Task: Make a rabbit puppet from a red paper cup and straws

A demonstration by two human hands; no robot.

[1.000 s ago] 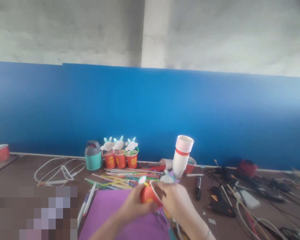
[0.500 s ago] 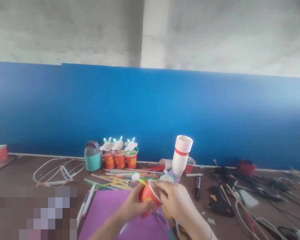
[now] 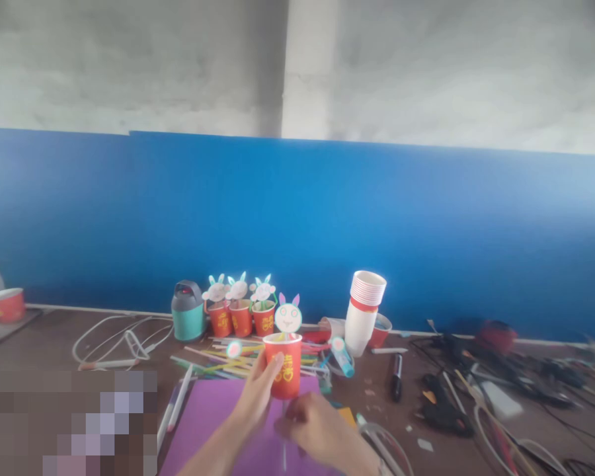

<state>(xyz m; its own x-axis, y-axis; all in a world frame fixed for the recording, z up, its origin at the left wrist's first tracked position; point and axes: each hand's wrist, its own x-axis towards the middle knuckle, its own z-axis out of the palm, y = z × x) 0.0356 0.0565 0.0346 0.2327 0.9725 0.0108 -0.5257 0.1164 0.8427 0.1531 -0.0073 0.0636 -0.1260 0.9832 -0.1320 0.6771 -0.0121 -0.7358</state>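
Note:
My left hand [image 3: 258, 390] is wrapped round a red paper cup [image 3: 290, 373] with gold print, held upright. A white paper rabbit face [image 3: 288, 318] with purple ears stands above its rim. Small round paper pieces stick out at either side, the left paper disc [image 3: 234, 350] on a yellow straw. Just under the cup, my right hand [image 3: 310, 423] has its fingers closed round a thin pale stick [image 3: 284, 455] that runs down below the cup. Purple paper [image 3: 208, 423] lies beneath both hands.
Several finished-looking rabbit cups [image 3: 240, 317] stand behind, beside a teal and grey container [image 3: 188, 314]. Loose coloured straws [image 3: 213, 360] lie in front of them. To the right are stacked white cups [image 3: 361, 317], a black marker [image 3: 396, 377], a glue gun [image 3: 443, 406] and tangled cables.
The cup has gone from tilted to upright, and its rabbit face now shows above the rim. My right hand has moved from the cup's rim to beneath it.

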